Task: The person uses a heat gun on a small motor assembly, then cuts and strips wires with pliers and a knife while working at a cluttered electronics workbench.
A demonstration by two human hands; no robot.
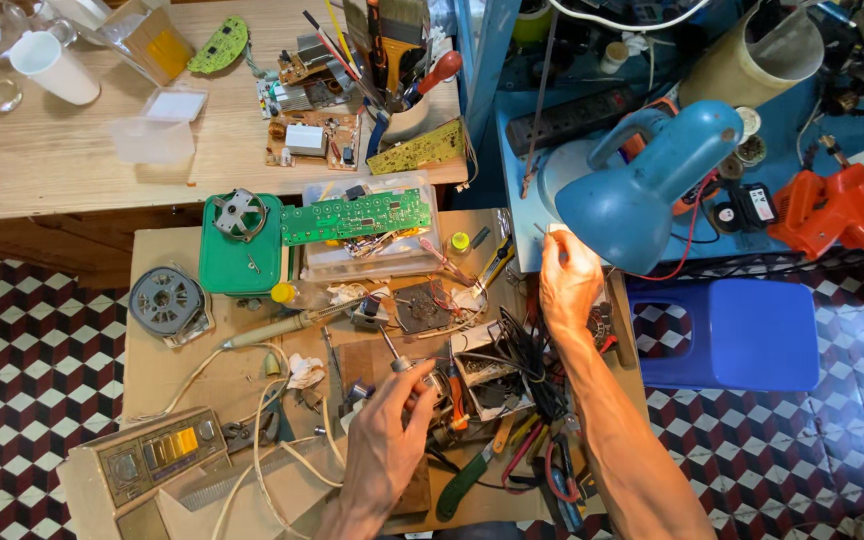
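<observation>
My left hand [392, 425] is closed around a small metal tool with a thin shaft [393, 352] that points up and away, held over the cluttered brown board [167, 365]. My right hand [568, 275] is raised beside the blue desk lamp [642, 185], its fingertips pinching a tiny pale part [556, 229] in the lamp's light. Below and between both hands lie tangled black wires [527, 360], a small circuit module [422, 305] and pliers with coloured handles [522, 445].
A green circuit board [357, 215] lies on a clear plastic box, next to a green box [240, 250]. A soldering iron [272, 328], a grey reel [165, 300] and a tan meter [157, 455] sit left. A blue stool [732, 335] and orange tool [842, 205] stand right.
</observation>
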